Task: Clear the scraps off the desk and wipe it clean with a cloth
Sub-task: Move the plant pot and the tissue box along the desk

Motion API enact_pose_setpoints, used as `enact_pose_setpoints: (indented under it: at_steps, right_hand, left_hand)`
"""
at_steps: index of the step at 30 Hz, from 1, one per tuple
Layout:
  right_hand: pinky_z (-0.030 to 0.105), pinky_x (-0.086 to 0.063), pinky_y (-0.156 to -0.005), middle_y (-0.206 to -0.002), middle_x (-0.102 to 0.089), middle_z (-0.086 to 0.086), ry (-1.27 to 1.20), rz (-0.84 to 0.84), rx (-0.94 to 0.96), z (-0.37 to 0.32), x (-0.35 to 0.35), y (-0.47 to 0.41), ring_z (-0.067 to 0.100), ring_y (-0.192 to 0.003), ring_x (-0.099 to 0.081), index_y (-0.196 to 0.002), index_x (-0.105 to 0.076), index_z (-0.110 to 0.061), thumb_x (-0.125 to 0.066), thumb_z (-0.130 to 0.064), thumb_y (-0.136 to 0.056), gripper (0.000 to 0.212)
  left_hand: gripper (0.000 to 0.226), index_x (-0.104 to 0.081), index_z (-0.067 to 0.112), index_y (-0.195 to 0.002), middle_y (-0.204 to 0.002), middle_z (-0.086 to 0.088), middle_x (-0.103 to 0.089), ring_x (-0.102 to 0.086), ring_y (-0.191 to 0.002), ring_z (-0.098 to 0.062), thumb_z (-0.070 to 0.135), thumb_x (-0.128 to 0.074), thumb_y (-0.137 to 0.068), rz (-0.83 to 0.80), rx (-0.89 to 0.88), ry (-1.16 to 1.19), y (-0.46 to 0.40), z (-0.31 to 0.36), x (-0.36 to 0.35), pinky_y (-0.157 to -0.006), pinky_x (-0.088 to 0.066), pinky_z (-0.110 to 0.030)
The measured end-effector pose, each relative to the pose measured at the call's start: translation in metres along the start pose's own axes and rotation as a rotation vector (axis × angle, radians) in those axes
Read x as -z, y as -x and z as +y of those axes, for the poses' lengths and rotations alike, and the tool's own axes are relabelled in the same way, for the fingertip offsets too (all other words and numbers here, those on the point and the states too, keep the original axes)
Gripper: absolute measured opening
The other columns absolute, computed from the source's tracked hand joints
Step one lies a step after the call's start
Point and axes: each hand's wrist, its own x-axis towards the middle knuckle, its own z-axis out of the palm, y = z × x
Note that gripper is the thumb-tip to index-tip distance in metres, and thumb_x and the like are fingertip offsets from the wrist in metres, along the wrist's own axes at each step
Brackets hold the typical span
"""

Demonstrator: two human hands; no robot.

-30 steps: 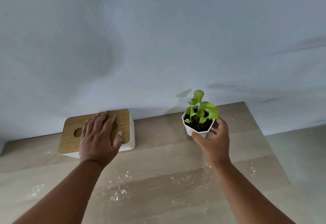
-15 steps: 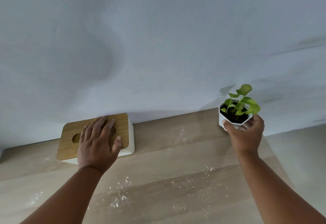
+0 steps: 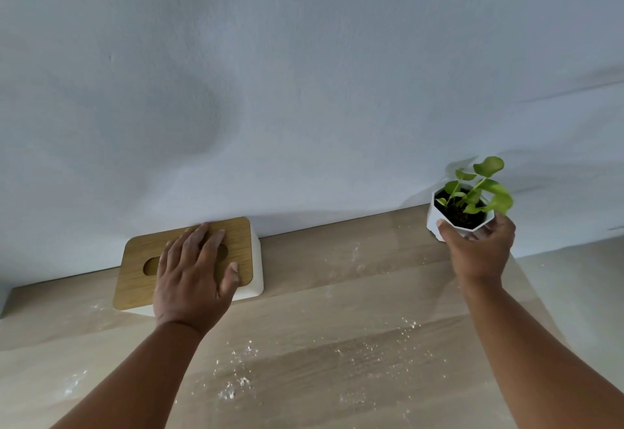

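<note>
White crumbs and powdery scraps (image 3: 236, 389) lie scattered over the light wooden desk (image 3: 337, 344). My left hand (image 3: 194, 276) rests flat, fingers straight, on the wooden lid of a white tissue box (image 3: 135, 259) at the back left against the wall. My right hand (image 3: 479, 249) grips a small white faceted pot with a green plant (image 3: 462, 205) at the desk's back right corner. No cloth is in view.
A pale blue-grey wall (image 3: 304, 90) runs along the back edge of the desk. The desk's right edge (image 3: 526, 280) lies just beside my right hand, with light floor (image 3: 580, 293) beyond it.
My right hand has carried the potted plant from the desk's middle back to the far right corner. My left hand has stayed on the tissue box lid.
</note>
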Motion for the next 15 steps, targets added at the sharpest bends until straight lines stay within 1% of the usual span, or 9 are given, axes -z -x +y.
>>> enact_pose_setpoints:
  at_steps: [2, 4, 7, 9, 10, 12, 14, 15]
  right_hand:
    - [0.021, -0.059, -0.083, -0.134, -0.062, 0.005, 0.006, -0.003, -0.001, 0.001, -0.002, -0.001, 0.006, -0.107, -0.071, -0.132, -0.049, -0.019, -0.092, -0.017, -0.063, 0.081]
    - [0.026, -0.06, -0.088, -0.134, -0.062, 0.004, 0.007, -0.004, -0.005, 0.002, -0.002, -0.002, 0.007, -0.109, -0.071, -0.133, -0.048, -0.018, -0.092, -0.013, -0.065, 0.081]
    - [0.035, -0.06, -0.093, -0.134, -0.063, 0.006, 0.011, -0.006, -0.006, 0.006, -0.003, -0.003, 0.01, -0.111, -0.071, -0.135, -0.048, -0.012, -0.091, -0.009, -0.067, 0.081]
    - [0.038, -0.06, -0.095, -0.134, -0.063, 0.008, 0.017, -0.008, 0.002, 0.009, -0.002, -0.003, 0.013, -0.113, -0.071, -0.137, -0.048, -0.01, -0.091, -0.008, -0.068, 0.081]
    - [0.038, -0.059, -0.096, -0.136, -0.063, 0.009, 0.017, -0.01, 0.007, 0.01, -0.003, -0.003, 0.014, -0.114, -0.07, -0.138, -0.048, -0.009, -0.092, -0.008, -0.068, 0.082]
    - [0.032, -0.058, -0.096, -0.139, -0.059, 0.01, 0.026, -0.006, 0.024, 0.012, -0.003, 0.001, 0.013, -0.118, -0.068, -0.141, -0.047, -0.012, -0.094, -0.009, -0.067, 0.087]
    - [0.025, -0.055, -0.097, -0.144, -0.053, 0.009, 0.057, 0.026, 0.027, 0.012, -0.003, 0.009, 0.007, -0.12, -0.064, -0.144, -0.045, -0.016, -0.096, -0.014, -0.067, 0.093]
    - [0.022, -0.054, -0.097, -0.145, -0.051, 0.007, 0.077, 0.043, 0.028, 0.013, -0.003, 0.014, 0.001, -0.119, -0.062, -0.144, -0.045, -0.016, -0.096, -0.016, -0.067, 0.093]
  left_hand:
    - [0.067, -0.055, 0.017, -0.144, -0.153, -0.01, -0.048, -0.039, -0.145, -0.035, 0.055, -0.041, -0.091, 0.001, 0.0, 0.005, 0.0, -0.001, 0.0, -0.124, -0.025, -0.055]
    - [0.067, -0.056, 0.017, -0.144, -0.153, -0.01, -0.048, -0.039, -0.145, -0.034, 0.055, -0.042, -0.091, 0.004, 0.001, 0.012, 0.0, 0.0, 0.0, -0.124, -0.025, -0.055]
    - [0.067, -0.056, 0.017, -0.144, -0.154, -0.009, -0.048, -0.038, -0.146, -0.033, 0.055, -0.042, -0.09, 0.005, 0.003, 0.009, 0.0, 0.001, 0.001, -0.123, -0.026, -0.055]
    - [0.066, -0.055, 0.018, -0.144, -0.154, -0.009, -0.047, -0.036, -0.147, -0.033, 0.055, -0.042, -0.091, 0.008, 0.002, 0.009, 0.0, 0.001, 0.0, -0.123, -0.026, -0.055]
    - [0.066, -0.055, 0.018, -0.144, -0.154, -0.009, -0.047, -0.036, -0.147, -0.032, 0.055, -0.042, -0.091, 0.009, 0.003, 0.009, 0.0, 0.001, 0.0, -0.123, -0.026, -0.056]
    - [0.066, -0.055, 0.019, -0.144, -0.154, -0.009, -0.047, -0.037, -0.146, -0.032, 0.056, -0.042, -0.091, 0.01, 0.003, 0.011, 0.0, 0.0, 0.0, -0.122, -0.027, -0.056]
    - [0.065, -0.055, 0.019, -0.143, -0.153, -0.009, -0.047, -0.037, -0.146, -0.032, 0.056, -0.043, -0.09, 0.012, 0.004, 0.021, 0.0, 0.0, -0.001, -0.122, -0.027, -0.056]
    - [0.065, -0.055, 0.019, -0.143, -0.154, -0.008, -0.047, -0.037, -0.146, -0.032, 0.055, -0.043, -0.09, 0.011, 0.006, 0.026, 0.0, 0.0, -0.001, -0.123, -0.027, -0.056]
